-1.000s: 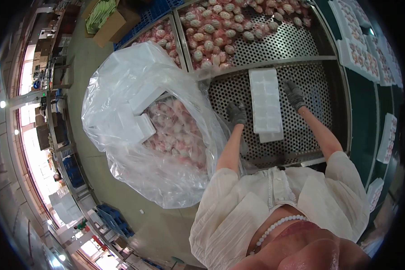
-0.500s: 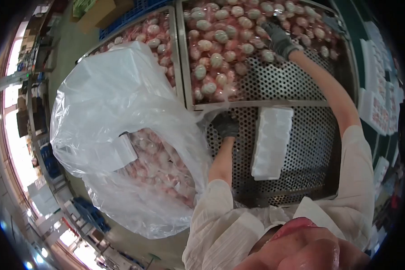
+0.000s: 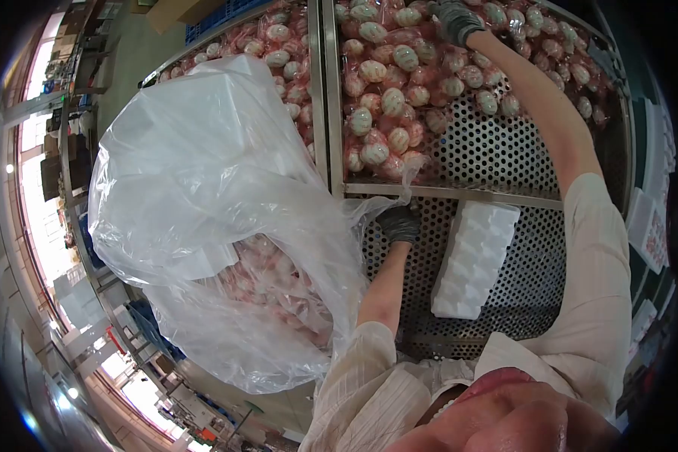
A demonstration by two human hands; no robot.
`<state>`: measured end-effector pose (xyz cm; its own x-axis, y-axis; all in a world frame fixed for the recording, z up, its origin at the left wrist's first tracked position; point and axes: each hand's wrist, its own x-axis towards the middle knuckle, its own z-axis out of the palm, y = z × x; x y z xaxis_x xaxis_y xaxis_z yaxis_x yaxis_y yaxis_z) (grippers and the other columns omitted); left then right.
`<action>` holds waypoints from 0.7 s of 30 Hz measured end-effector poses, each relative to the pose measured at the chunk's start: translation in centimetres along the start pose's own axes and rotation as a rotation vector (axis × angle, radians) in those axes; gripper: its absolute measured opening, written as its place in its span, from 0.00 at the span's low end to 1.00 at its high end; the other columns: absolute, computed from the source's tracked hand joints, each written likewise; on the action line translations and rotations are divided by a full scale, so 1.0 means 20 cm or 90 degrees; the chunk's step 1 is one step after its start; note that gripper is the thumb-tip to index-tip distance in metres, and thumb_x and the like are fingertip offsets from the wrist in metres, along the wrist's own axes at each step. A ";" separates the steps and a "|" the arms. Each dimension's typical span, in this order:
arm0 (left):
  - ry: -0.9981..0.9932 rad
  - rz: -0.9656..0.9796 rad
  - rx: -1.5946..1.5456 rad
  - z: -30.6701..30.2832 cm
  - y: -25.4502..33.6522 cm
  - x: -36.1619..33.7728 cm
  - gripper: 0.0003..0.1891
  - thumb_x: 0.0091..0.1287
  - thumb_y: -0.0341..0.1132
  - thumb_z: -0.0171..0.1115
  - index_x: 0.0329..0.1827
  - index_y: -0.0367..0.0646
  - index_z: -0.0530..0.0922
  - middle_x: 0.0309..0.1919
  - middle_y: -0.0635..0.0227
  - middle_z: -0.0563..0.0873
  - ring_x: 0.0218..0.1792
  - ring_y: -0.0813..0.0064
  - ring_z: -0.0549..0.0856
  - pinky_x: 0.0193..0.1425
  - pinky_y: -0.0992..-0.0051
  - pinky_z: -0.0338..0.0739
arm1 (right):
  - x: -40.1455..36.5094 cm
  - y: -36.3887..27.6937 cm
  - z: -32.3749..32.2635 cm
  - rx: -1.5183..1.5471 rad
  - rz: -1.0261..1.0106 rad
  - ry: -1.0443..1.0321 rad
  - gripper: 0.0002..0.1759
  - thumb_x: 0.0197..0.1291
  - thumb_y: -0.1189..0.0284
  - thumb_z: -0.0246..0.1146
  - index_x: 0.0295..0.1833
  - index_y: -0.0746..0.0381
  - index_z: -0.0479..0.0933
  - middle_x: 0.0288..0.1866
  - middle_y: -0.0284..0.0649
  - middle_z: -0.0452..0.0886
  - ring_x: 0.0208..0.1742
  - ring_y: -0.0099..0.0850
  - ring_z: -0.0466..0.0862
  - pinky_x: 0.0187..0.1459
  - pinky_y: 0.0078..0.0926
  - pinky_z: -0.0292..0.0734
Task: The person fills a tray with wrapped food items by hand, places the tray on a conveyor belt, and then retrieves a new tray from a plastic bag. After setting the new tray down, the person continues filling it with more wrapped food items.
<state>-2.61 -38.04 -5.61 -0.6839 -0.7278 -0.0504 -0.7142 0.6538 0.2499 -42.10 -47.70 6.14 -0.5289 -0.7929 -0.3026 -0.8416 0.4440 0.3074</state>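
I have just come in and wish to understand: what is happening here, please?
A person's gloved right hand is among the wrapped round items in the far metal bin; whether it grips one is unclear. The gloved left hand is over the near metal bin, close to the edge of a clear plastic bag. A white moulded tray lies in the near bin.

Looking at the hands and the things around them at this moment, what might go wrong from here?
First, the right hand is among the piled wrapped pieces; pulling one out might make its neighbours slide.
Second, the clear plastic bag has a loose edge close to the left hand and the metal divider, so it could snag.
Third, neither hand holds the white tray, so an arm might knock it.
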 end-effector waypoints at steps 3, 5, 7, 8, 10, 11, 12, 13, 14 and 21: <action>0.039 0.035 -0.010 0.03 -0.03 -0.01 0.16 0.52 0.41 0.46 0.14 0.39 0.71 0.16 0.54 0.73 0.24 0.55 0.72 0.30 0.61 0.63 | -0.14 0.06 -0.13 -0.015 -0.010 -0.132 0.23 0.52 0.62 0.47 0.52 0.64 0.64 0.37 0.45 0.75 0.36 0.36 0.75 0.33 0.30 0.71; 0.019 0.032 -0.027 0.02 -0.04 0.00 0.15 0.51 0.40 0.48 0.14 0.39 0.71 0.16 0.54 0.72 0.24 0.55 0.72 0.30 0.61 0.63 | -0.04 0.13 0.07 0.253 -0.024 0.058 0.27 0.50 0.58 0.49 0.53 0.64 0.63 0.44 0.49 0.72 0.44 0.40 0.73 0.41 0.34 0.69; 0.134 0.048 -0.042 0.01 -0.02 0.00 0.13 0.50 0.40 0.49 0.15 0.40 0.71 0.15 0.55 0.72 0.24 0.56 0.72 0.29 0.61 0.62 | -0.21 0.10 -0.06 0.383 0.044 0.156 0.30 0.48 0.55 0.51 0.52 0.64 0.63 0.46 0.50 0.70 0.46 0.42 0.71 0.44 0.36 0.66; 0.133 0.046 -0.044 0.01 -0.02 -0.01 0.13 0.50 0.40 0.49 0.15 0.40 0.71 0.15 0.55 0.72 0.24 0.56 0.72 0.29 0.61 0.62 | -0.19 0.09 -0.05 0.447 0.040 0.202 0.31 0.46 0.54 0.53 0.50 0.66 0.64 0.46 0.50 0.70 0.45 0.42 0.71 0.44 0.37 0.66; 0.180 0.076 -0.019 0.00 -0.02 0.00 0.12 0.50 0.40 0.49 0.18 0.41 0.71 0.14 0.59 0.71 0.20 0.56 0.71 0.27 0.61 0.62 | -0.19 0.02 -0.18 0.448 0.017 0.205 0.30 0.46 0.53 0.52 0.49 0.66 0.65 0.45 0.49 0.71 0.44 0.42 0.72 0.43 0.37 0.66; 0.183 0.075 -0.019 0.02 -0.02 0.00 0.12 0.50 0.40 0.49 0.18 0.41 0.71 0.14 0.59 0.71 0.20 0.56 0.71 0.27 0.61 0.62 | -0.17 -0.03 -0.25 0.451 -0.004 0.205 0.30 0.46 0.53 0.52 0.48 0.66 0.66 0.44 0.49 0.72 0.43 0.42 0.72 0.42 0.36 0.67; 0.135 0.073 -0.039 0.04 -0.04 -0.01 0.12 0.51 0.40 0.49 0.19 0.40 0.71 0.13 0.60 0.71 0.19 0.56 0.71 0.27 0.61 0.61 | -0.07 -0.08 -0.25 0.363 -0.025 0.121 0.27 0.46 0.56 0.52 0.47 0.65 0.67 0.39 0.47 0.75 0.40 0.41 0.74 0.38 0.37 0.69; 0.087 0.071 -0.059 0.07 -0.06 -0.03 0.12 0.51 0.41 0.48 0.20 0.40 0.71 0.13 0.61 0.71 0.18 0.57 0.70 0.27 0.61 0.61 | 0.03 -0.16 -0.23 0.365 -0.027 0.122 0.27 0.46 0.56 0.52 0.47 0.65 0.67 0.39 0.47 0.75 0.40 0.41 0.74 0.38 0.37 0.69; 0.088 0.070 -0.056 0.11 -0.07 -0.04 0.12 0.51 0.41 0.48 0.20 0.40 0.71 0.13 0.61 0.71 0.18 0.57 0.70 0.27 0.61 0.61 | 0.12 -0.25 -0.20 0.188 -0.034 0.144 0.26 0.44 0.57 0.53 0.46 0.64 0.68 0.38 0.46 0.76 0.39 0.40 0.75 0.37 0.37 0.70; 0.023 0.006 -0.076 0.02 -0.03 -0.02 0.16 0.55 0.44 0.46 0.21 0.41 0.73 0.16 0.62 0.75 0.19 0.59 0.74 0.28 0.60 0.63 | 0.06 -0.46 -0.49 0.106 -0.048 0.135 0.23 0.40 0.60 0.55 0.45 0.59 0.72 0.39 0.44 0.76 0.41 0.39 0.77 0.37 0.36 0.72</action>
<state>-2.02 -38.12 -6.04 -0.6833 -0.7301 -0.0132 -0.6833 0.6330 0.3638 -33.91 -56.97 11.84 -0.4439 -0.8882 -0.1182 -0.8935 0.4290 0.1326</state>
